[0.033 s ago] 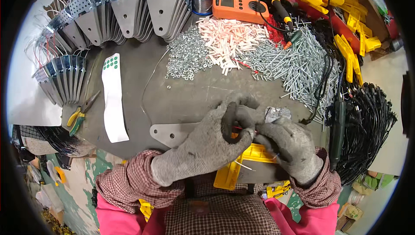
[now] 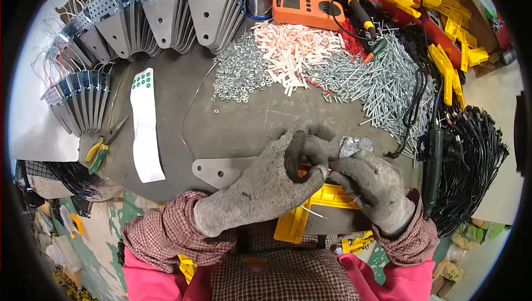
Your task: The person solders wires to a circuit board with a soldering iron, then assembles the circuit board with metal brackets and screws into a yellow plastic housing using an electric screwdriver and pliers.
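My left hand (image 2: 266, 176), in a grey work glove, is closed in a pinch on a thin red wire (image 2: 305, 165). Close against it, my gloved right hand (image 2: 377, 190) is pinched on the same wire; its fingertips partly hide the join. Below the hands lies a yellow plastic frame (image 2: 291, 226) at the table's near edge. A white wire (image 2: 314, 212) sticks out over it. From under my left hand a flat grey metal plate (image 2: 216, 173) with holes reaches to the left. Beyond my right fingers sits a crumpled silvery lump (image 2: 356, 145).
Heaps of nuts (image 2: 241, 71), pale sleeves (image 2: 296, 52) and screws (image 2: 388, 85) cover the far table. Behind them are a solder spool (image 2: 259, 4) and an orange meter (image 2: 305, 10). Metal brackets (image 2: 163, 18), pliers (image 2: 105, 146) and a white strip (image 2: 146, 135) lie left; black cables (image 2: 468, 168) right.
My right fingers have shifted very slightly, and the bit of red wire between the hands shows a little differently. Everything else has stayed in place.
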Motion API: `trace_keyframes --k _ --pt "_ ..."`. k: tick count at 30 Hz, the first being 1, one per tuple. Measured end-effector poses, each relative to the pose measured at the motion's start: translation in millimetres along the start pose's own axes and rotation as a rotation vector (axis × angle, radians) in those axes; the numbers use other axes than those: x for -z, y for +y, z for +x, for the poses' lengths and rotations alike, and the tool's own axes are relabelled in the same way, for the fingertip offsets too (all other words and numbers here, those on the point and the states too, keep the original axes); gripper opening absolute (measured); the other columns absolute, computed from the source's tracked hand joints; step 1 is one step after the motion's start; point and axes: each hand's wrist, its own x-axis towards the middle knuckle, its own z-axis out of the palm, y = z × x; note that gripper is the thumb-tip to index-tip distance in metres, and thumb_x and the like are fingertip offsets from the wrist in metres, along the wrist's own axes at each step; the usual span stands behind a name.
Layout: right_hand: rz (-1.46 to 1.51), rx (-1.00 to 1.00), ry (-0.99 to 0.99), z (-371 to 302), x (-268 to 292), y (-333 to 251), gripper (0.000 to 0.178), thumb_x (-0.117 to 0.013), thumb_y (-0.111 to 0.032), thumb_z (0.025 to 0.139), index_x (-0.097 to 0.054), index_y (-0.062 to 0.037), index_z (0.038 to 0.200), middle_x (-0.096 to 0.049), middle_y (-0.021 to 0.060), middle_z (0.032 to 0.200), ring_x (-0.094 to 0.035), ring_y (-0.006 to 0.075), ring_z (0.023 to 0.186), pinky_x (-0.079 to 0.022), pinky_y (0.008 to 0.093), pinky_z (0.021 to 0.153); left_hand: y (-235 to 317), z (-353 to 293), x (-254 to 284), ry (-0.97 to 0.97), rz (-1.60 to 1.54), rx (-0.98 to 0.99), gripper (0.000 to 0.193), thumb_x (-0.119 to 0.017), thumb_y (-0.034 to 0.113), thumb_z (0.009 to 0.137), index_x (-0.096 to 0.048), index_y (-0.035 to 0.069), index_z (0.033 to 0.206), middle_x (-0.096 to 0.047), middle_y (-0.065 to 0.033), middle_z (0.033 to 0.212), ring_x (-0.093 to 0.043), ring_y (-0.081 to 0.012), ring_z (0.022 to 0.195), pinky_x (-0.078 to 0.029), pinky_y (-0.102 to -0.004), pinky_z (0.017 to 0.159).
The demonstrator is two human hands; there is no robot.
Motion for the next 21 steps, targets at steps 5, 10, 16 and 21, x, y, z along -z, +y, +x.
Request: trace_keyframes --k 5,10,16,21 --pt "0.378 -0.065 -0.066 3 -8 22 0.030 -0.073 -0.006 0.076 -0.060 -0.0065 0.102 -0.062 0.0107 0.088 -0.064 0.0244 0.075 -0.050 0.0330 0.065 9 -2 -1 -0.039 0.273 -0.083 0.032 -0.060 0.008 0.090 -0.048 0.000 0.119 -0.052 -0.0136 0.126 -0.058 -0.0153 0.103 -0.047 -0.0335 0.092" --pt "0.303 -0.136 -0.117 9 3 5 0.026 -0.074 -0.011 0.080 -0.059 -0.0054 0.101 -0.061 0.0107 0.086 -0.063 0.0233 0.074 -0.049 0.0312 0.063 -14 -5 -3 0.025 0.215 -0.020 0.037 -0.060 0.005 0.087 -0.050 0.001 0.122 -0.058 -0.0142 0.119 -0.061 -0.0200 0.098 -0.049 -0.0362 0.089" --pt "0.497 -0.164 -0.086 2 -9 19 0.023 -0.070 -0.006 0.080 -0.059 -0.0046 0.100 -0.061 0.0115 0.087 -0.062 0.0238 0.074 -0.049 0.0323 0.062 -1 1 2 -0.058 0.452 -0.287 0.038 -0.062 0.006 0.088 -0.050 0.002 0.123 -0.061 -0.0129 0.115 -0.061 -0.0183 0.095 -0.049 -0.0341 0.085" --pt "0.095 -0.024 -0.045 3 -3 2 0.025 -0.067 -0.008 0.078 -0.060 -0.0040 0.103 -0.059 0.0097 0.085 -0.064 0.0258 0.078 -0.051 0.0351 0.064 -10 2 5 -0.019 -0.035 0.002 0.039 -0.062 0.009 0.090 -0.049 0.003 0.126 -0.060 -0.0107 0.111 -0.060 -0.0116 0.094 -0.049 -0.0294 0.084"
